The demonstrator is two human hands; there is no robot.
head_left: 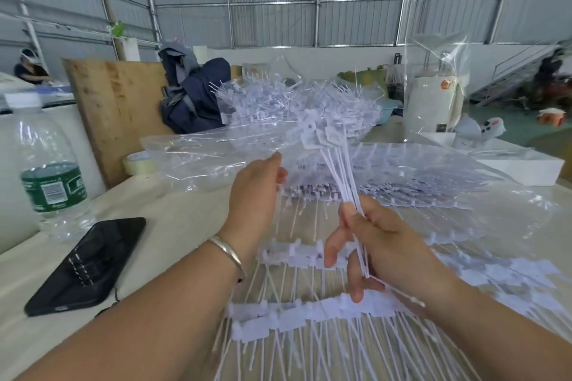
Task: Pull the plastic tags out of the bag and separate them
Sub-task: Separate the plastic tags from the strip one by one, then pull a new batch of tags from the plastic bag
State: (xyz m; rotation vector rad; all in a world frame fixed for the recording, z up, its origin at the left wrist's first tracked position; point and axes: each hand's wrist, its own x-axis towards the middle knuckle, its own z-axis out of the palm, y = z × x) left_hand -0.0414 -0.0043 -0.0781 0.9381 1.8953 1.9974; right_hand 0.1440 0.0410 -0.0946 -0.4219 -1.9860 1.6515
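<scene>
My left hand [258,192] lay with straight fingers against the clear plastic bag [216,158], steadying it. My right hand [376,244] pinched a bundle of thin white plastic tags [337,170] by the stems, heads up, just outside the bag. I judged it best to fan them slowly onto the near rows of separated tags [309,318].

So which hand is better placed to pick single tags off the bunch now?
Probably the left hand. It is open and free beside the bag, next to the bunch of tags. The right hand already grips the bunch's stems, so it cannot pick.
</scene>
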